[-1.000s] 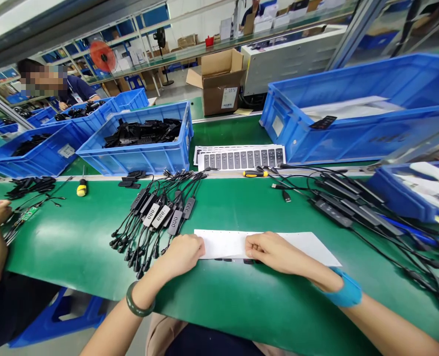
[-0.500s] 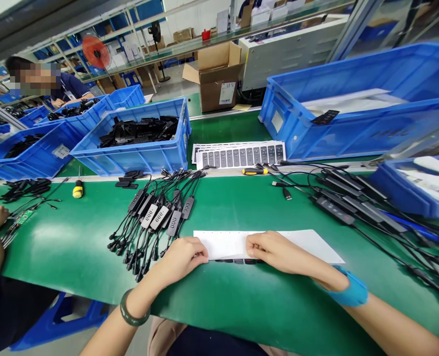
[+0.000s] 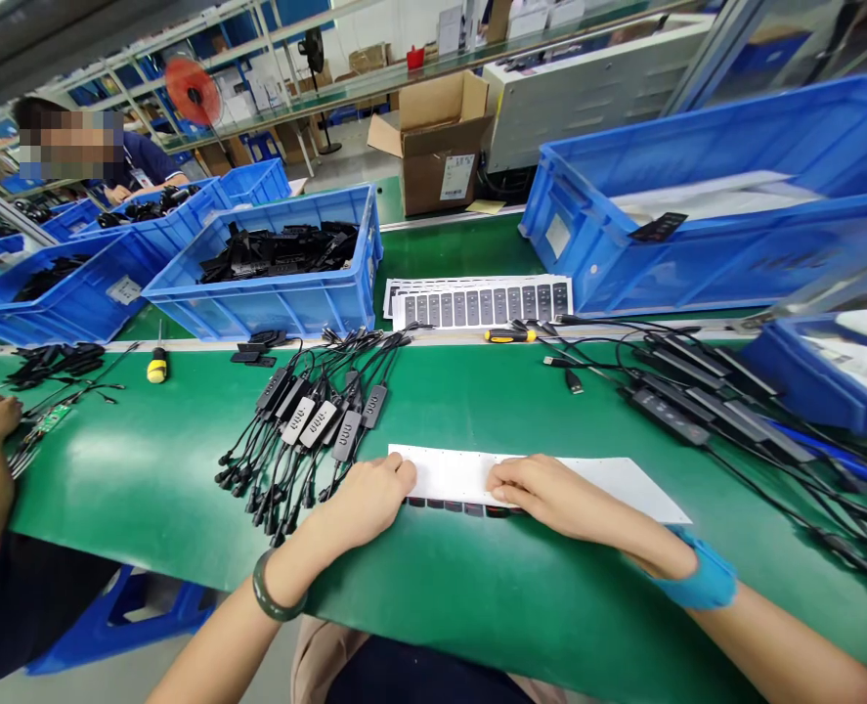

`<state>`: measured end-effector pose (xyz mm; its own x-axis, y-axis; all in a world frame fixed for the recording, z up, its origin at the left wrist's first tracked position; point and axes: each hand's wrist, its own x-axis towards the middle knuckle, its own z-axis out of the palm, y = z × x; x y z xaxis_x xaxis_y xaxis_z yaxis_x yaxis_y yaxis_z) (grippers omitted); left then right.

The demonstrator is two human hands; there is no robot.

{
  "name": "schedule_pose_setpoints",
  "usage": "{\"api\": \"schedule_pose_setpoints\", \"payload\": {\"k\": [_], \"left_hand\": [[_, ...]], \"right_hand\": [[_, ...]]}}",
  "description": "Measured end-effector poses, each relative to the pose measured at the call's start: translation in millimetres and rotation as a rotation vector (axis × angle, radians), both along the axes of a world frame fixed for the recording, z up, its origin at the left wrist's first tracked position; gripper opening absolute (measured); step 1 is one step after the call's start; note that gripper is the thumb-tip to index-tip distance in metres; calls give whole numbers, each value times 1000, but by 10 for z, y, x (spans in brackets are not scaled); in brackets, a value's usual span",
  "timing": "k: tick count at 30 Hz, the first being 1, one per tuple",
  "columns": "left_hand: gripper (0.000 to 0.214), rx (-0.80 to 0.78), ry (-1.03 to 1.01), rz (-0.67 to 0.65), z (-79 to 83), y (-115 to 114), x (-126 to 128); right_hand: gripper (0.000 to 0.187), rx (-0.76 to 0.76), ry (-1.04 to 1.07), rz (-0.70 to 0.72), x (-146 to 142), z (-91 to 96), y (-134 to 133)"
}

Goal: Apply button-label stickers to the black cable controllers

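Left hand (image 3: 370, 501) and right hand (image 3: 561, 494), both open and flat on one white paper sheet (image 3: 452, 474)

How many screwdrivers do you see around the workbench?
2: one screwdriver lies on the green bench mat left of the black cables, the other screwdriver along the mat's far edge. More could be hidden.

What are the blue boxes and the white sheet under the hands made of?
The blue crate looks like moulded plastic: smooth and a little shiny, with ribbed walls. The white sheet seems to be paper or thin card, matt and lying flat, but it could be a backing sheet; the picture can't settle that.
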<state>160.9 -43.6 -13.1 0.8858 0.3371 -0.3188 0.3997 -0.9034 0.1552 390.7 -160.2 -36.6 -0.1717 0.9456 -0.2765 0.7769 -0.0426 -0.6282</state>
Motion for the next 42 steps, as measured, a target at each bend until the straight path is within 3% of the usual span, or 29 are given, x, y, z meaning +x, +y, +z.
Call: {"api": "schedule_pose_setpoints", "payload": {"k": [4,9,12,15,20,26,31,35,42], "left_hand": [[26,-98,-74,-95,27,19,200],[23,-122,-35,-65,-36,32,492],[22,-101,-4,-50,-39,69,543],[21,-70,24,-41,-19,71,534],[18,3,43,-18,-9,-120,633],[30,5,-44,-68,-147,-403,1005],[26,32,-48,-42,-202,-423,1090],[25,57,-61,-41,-157,-458,1101],[34,48,-52,-58,-205,-479,1207]], "right_hand": [[22,-11,19,33,31,40,31],[24,-5,49,-35,20,68,0],[28,20,14,-80,45,62,-63],[27,80,-72,-18,120,55,-119],[28,73,-215,-28,166,3,-105],[28,67,-14,-80,228,-19,-107],[22,40,-103,-41,372,57,-237],[27,44,-206,-115,387,60,-271],[20,18,-94,-45,525,87,-328]]}}
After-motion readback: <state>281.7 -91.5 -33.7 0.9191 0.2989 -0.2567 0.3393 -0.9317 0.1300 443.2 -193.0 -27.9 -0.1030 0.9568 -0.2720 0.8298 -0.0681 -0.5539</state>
